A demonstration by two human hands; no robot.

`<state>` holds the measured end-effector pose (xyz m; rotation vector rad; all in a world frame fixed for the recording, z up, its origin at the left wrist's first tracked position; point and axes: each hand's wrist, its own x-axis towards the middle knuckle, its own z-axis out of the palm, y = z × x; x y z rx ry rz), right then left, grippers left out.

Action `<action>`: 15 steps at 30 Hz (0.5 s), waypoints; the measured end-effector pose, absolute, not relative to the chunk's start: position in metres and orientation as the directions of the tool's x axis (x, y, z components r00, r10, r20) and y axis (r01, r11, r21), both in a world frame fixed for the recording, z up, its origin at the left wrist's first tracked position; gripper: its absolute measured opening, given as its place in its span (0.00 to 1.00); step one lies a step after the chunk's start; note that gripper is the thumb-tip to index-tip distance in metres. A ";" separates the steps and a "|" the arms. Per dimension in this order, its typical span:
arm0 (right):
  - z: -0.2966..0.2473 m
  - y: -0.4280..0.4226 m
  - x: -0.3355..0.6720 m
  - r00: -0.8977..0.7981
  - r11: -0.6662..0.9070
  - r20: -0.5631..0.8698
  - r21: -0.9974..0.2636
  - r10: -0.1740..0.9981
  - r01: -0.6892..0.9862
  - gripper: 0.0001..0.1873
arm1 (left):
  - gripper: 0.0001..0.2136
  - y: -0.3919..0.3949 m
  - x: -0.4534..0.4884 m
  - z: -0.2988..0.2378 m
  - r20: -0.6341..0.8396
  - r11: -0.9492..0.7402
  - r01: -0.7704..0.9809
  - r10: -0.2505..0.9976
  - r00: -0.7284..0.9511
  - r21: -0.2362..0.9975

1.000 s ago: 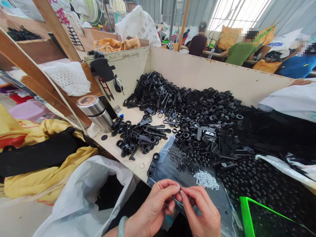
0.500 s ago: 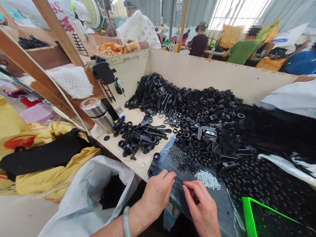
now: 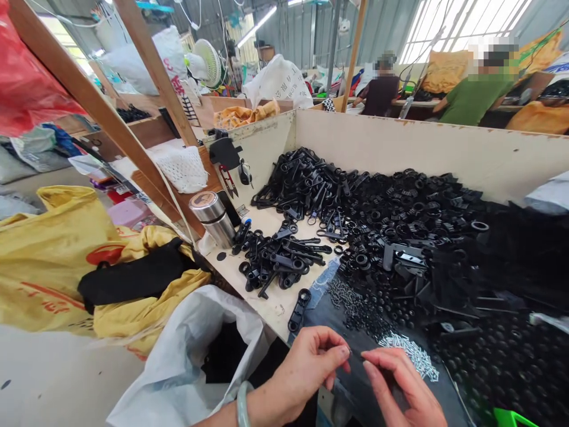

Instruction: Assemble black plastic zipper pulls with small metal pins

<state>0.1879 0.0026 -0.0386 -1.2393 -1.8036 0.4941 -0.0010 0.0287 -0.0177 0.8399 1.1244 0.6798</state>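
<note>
Hovering near each other above a flat dark work surface (image 3: 323,316), left hand (image 3: 311,360) pinched, right hand (image 3: 406,388) with thumb and forefinger close, unclear whether either holds anything tiny, slim silver metal pins (image 3: 409,351) heaped just beyond the right, oblong black plastic piece (image 3: 299,311) beyond the left

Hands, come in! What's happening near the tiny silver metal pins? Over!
Left hand: thumb and finger pinched, contents unclear. Right hand: close by, not touching left. Silver pins: heaped beyond right hand. Long black plastic piece: beyond left hand.
</note>
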 end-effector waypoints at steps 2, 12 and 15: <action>-0.027 0.005 0.182 -0.153 0.435 0.423 -0.725 0.893 0.533 0.04 | 0.18 0.024 -0.003 -0.014 -0.531 0.600 -0.161 0.781 0.330 0.783; -0.014 0.005 0.170 -0.219 0.431 0.374 -0.728 0.901 0.532 0.05 | 0.17 0.018 -0.010 -0.009 -0.534 0.616 -0.197 0.772 0.346 0.763; -0.015 0.005 0.170 -0.245 0.443 0.370 -0.713 0.896 0.543 0.06 | 0.17 0.017 -0.010 -0.009 -0.523 0.597 -0.176 0.784 0.334 0.783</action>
